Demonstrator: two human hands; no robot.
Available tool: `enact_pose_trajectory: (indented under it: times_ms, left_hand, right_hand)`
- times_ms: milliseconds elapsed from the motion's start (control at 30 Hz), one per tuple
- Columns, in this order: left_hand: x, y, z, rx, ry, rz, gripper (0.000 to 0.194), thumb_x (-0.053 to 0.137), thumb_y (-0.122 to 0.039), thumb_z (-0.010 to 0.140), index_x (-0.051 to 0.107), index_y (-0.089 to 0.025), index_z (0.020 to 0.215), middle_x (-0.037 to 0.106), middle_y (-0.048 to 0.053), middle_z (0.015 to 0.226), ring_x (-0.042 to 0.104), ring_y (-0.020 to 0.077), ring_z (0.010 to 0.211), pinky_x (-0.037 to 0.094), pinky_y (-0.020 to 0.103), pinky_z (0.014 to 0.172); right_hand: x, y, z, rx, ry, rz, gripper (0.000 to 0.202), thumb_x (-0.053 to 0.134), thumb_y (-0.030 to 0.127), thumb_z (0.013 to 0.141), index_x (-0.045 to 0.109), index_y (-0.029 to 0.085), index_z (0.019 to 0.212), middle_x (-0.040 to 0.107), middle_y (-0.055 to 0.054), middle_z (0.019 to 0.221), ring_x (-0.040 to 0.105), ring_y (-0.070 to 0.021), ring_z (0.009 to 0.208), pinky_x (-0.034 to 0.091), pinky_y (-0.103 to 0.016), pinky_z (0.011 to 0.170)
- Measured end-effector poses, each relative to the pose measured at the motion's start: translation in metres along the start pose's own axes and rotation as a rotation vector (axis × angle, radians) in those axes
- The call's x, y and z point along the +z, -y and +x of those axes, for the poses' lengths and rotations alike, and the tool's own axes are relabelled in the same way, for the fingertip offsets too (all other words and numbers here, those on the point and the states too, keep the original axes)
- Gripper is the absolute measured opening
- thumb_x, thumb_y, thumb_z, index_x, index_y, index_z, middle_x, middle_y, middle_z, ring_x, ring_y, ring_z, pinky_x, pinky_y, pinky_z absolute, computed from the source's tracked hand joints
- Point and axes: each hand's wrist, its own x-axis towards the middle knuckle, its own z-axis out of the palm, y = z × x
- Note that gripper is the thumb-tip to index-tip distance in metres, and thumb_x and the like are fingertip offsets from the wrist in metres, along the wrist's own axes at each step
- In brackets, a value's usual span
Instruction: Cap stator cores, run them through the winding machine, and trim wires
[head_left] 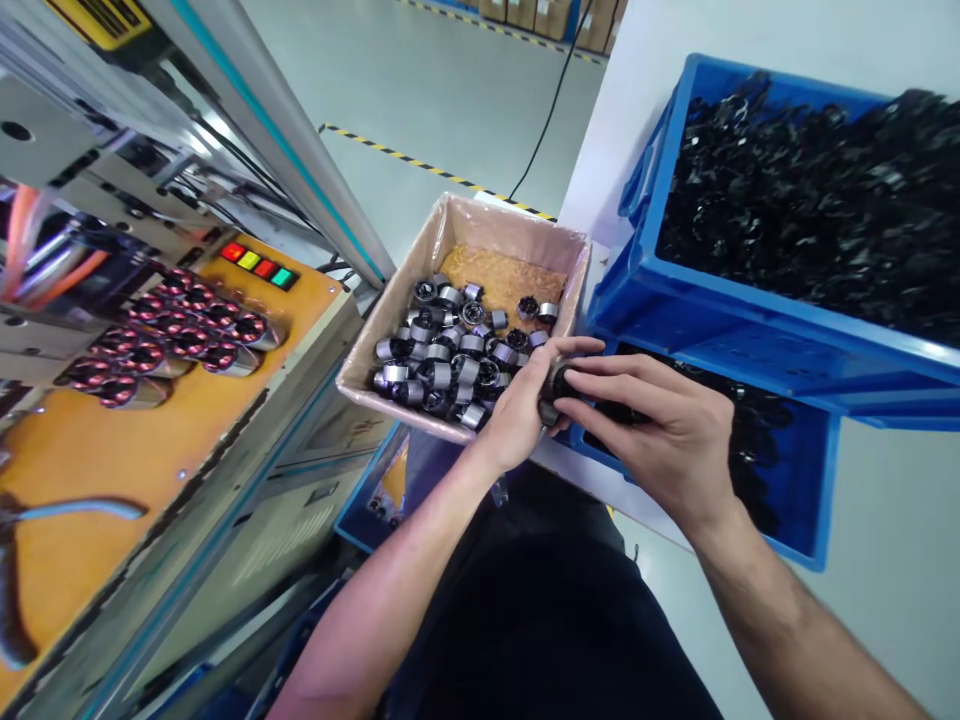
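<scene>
Close together at the centre, both my hands work on one small cylindrical part (551, 408) with a silver-grey metal side and a black piece at its top. My left hand (519, 412) is wrapped round the metal side. With its fingertips, my right hand (656, 410) pinches the black piece (561, 380) on the cylinder's end. Fingers cover much of both. Just left of my hands, a lined box (352, 385) holds many similar silver cylinders (465, 371) with black insides.
At right, a blue crate (645, 265) full of black parts (802, 200) sits above another blue crate (821, 500). To the left, a machine's orange worktop (247, 440) carries rows of copper-wound cylinders (176, 335), coloured buttons (259, 266) and pliers (75, 510). A metal post (277, 120) stands beside the box.
</scene>
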Motion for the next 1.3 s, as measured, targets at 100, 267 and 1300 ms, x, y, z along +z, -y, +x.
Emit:
enact_pose_trajectory:
  times_ms: [100,267,1300]
  left_hand:
    - [0.0,-0.003,-0.004,-0.003,0.034,0.049,0.066,0.043,-0.076,0.116,0.076,-0.025,0.144,0.065,0.001,0.084,0.051,0.0116,0.057,0.042,0.024,0.051]
    - [-0.004,-0.009,-0.006,-0.017,0.079,0.111,0.073,0.06,-0.084,0.107,0.081,-0.017,0.128,0.064,-0.001,0.066,0.052,0.0116,0.049,0.038,0.023,0.046]
    - [0.0,-0.009,-0.001,-0.072,-0.048,-0.106,0.06,0.063,-0.083,0.104,0.057,-0.024,0.1,0.05,-0.008,0.068,0.042,0.0088,0.052,0.031,0.019,0.047]
  right_hand:
    - [-0.001,0.0,-0.002,-0.002,0.007,0.032,0.025,0.096,0.012,0.094,0.093,0.028,0.113,0.089,-0.007,0.116,0.088,-0.0247,0.105,0.073,-0.036,0.095]
    - [-0.018,0.004,0.005,0.036,0.081,0.135,0.025,0.098,0.018,0.094,0.091,0.028,0.116,0.09,-0.003,0.108,0.087,-0.0207,0.094,0.072,-0.031,0.087]
    - [-0.116,-0.035,0.085,0.217,-0.124,-0.469,0.022,0.085,0.042,0.101,0.092,0.027,0.116,0.091,-0.005,0.098,0.084,-0.0253,0.083,0.07,-0.042,0.088]
